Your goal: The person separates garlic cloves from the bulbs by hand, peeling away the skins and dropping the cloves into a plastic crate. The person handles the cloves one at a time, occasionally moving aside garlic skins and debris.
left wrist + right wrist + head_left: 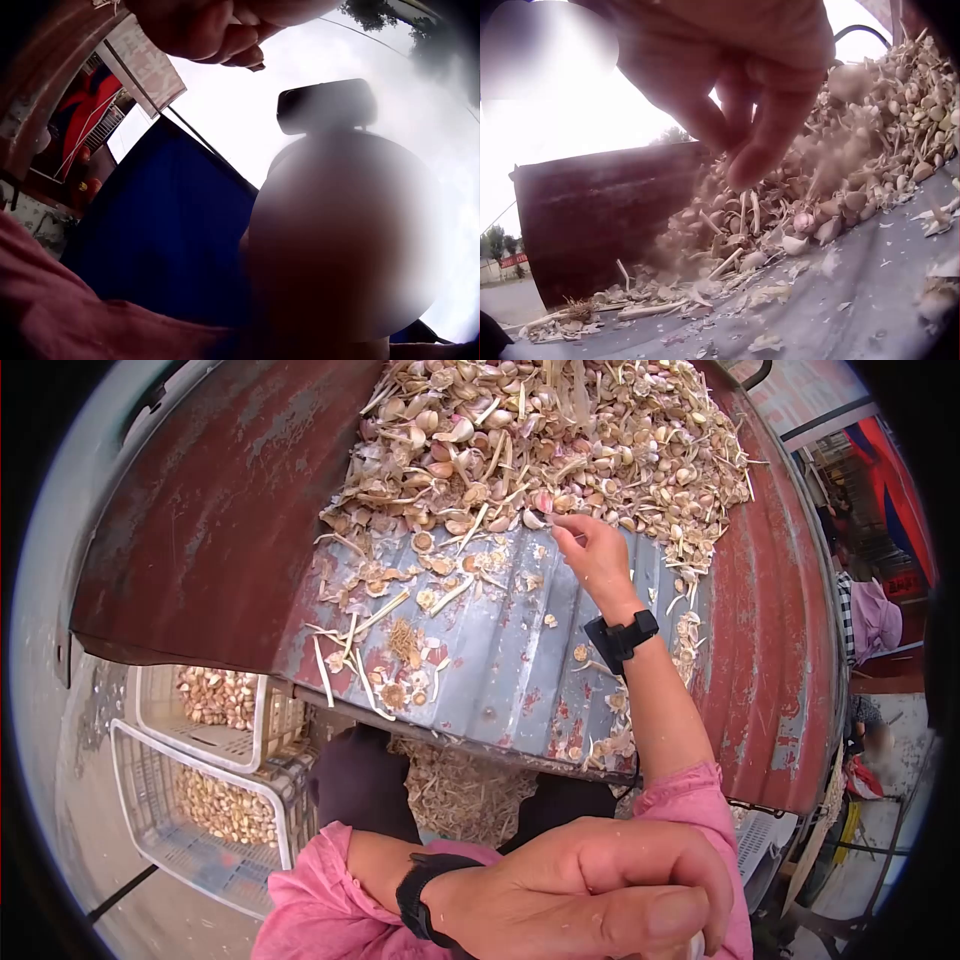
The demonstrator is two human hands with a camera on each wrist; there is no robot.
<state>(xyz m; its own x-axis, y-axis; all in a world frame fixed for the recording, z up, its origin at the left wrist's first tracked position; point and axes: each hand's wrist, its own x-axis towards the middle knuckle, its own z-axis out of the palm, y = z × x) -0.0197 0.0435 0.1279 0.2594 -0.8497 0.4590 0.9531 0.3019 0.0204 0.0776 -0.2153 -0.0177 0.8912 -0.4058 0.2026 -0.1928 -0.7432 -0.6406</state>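
Note:
At the near edge of a large heap of garlic cloves (600, 450), my right hand (597, 560) reaches forward with thumb and fingers bent. Its fingertips are right beside a white garlic clove (534, 519). From the right wrist, the fingers (750, 161) hang over the heap, while a white clove (795, 244) lies below them on the metal. Close to the head camera, my left hand (600, 890) has its fingers curled and thumb folded across. A pale garlic clove (697, 948) shows just under that thumb, mostly hidden. The left wrist view has the curled fingers (217, 34) along its top.
The heap lies on a ridged metal surface (490, 630) with worn red sides. Dry stems and root ends (405, 642) are scattered on it. Stacked plastic crates (205, 870) with cloves stand at lower left. Stem waste (470, 785) lies between the knees.

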